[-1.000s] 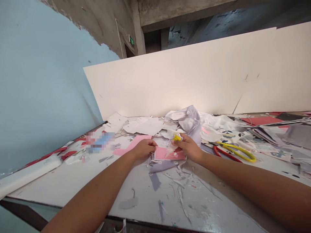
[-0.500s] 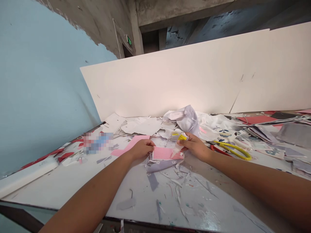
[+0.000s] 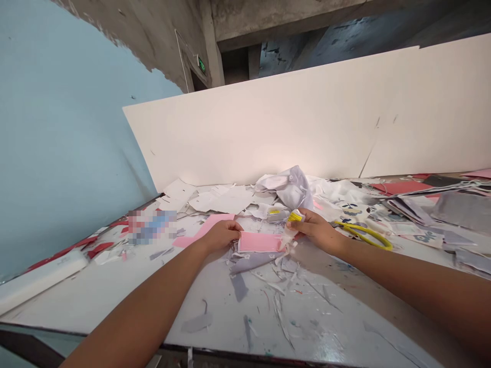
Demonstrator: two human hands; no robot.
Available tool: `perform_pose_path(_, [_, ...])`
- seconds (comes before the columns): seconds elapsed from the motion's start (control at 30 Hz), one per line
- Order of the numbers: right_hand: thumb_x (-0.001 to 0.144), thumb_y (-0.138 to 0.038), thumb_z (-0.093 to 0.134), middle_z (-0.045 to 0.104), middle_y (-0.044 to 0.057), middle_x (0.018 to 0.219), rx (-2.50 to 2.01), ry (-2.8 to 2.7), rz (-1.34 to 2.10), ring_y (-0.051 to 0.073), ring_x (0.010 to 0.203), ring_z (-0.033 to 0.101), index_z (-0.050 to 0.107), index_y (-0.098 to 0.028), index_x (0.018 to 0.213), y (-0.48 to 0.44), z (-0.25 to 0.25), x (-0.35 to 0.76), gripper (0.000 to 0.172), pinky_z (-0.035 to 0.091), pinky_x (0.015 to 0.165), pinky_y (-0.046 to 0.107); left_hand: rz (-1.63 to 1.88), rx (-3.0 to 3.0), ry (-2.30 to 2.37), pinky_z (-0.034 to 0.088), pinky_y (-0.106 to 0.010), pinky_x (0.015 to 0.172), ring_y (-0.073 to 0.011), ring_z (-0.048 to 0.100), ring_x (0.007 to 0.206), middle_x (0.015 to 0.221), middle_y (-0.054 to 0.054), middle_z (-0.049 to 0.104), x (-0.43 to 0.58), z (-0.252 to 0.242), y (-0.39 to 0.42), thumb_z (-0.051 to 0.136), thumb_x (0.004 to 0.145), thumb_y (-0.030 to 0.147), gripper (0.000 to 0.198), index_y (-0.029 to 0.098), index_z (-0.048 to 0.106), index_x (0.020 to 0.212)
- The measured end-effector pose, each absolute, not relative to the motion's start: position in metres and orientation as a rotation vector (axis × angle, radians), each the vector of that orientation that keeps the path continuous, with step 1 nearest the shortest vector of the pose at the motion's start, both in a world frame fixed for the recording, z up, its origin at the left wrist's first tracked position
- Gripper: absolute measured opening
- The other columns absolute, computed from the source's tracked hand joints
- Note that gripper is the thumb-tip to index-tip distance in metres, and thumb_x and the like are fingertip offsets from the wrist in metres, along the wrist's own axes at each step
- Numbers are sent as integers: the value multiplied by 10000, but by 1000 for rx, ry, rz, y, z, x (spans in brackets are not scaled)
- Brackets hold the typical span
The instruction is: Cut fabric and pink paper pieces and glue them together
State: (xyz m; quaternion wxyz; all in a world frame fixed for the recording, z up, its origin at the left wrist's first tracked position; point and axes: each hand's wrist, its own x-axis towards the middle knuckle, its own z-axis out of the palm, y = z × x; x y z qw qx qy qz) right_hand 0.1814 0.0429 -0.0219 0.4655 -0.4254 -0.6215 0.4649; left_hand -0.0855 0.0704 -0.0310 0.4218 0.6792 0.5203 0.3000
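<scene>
My left hand grips the left end of a pink paper rectangle lying flat over scraps on the table. My right hand holds a small clear glue bottle with a yellow label, its nozzle tilted down toward the rectangle's right end. A second small item with a yellow label lies just beyond the rectangle. Yellow-handled scissors rest to the right of my right hand. A longer pink strip lies beyond my left hand.
The white table is littered with paper and fabric offcuts. Crumpled lilac-white fabric is heaped behind my hands. A tall white board stands along the back, and a pale blue wall runs down the left.
The pink rectangle has swung from tilted to nearly level. The glue bottle has moved right, from over its middle to its right end, and the whole view has shifted slightly.
</scene>
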Motion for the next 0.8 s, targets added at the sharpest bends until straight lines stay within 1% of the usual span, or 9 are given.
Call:
perform_pose_path(0.23, [647, -330, 634, 584, -4, 739, -1062, -1562, 1123, 127, 650, 544, 537, -181, 823, 44, -17, 186, 250, 474, 562, 229, 761, 1710, 1297, 329, -222, 499, -85, 432, 514, 612, 5, 523, -84, -31, 71, 551, 578, 239, 161, 144, 590, 702])
perform_pose_path(0.5, [664, -337, 620, 580, 1, 739, -1098, -1575, 1085, 118, 621, 545, 520, -177, 827, 47, -15, 184, 250, 473, 569, 226, 761, 1697, 1284, 315, -198, 464, -76, 428, 507, 596, 14, 503, -83, -28, 67, 543, 592, 216, 135, 145, 573, 702])
perform_pose_path(0.8, [645, -325, 636, 537, -49, 635, -1116, -1542, 1070, 88, 520, 531, 490, -190, 754, 49, -9, 178, 227, 456, 533, 206, 797, 1700, 1322, 274, -178, 412, -67, 423, 484, 595, 16, 515, -87, -21, 67, 541, 605, 213, 112, 156, 574, 697])
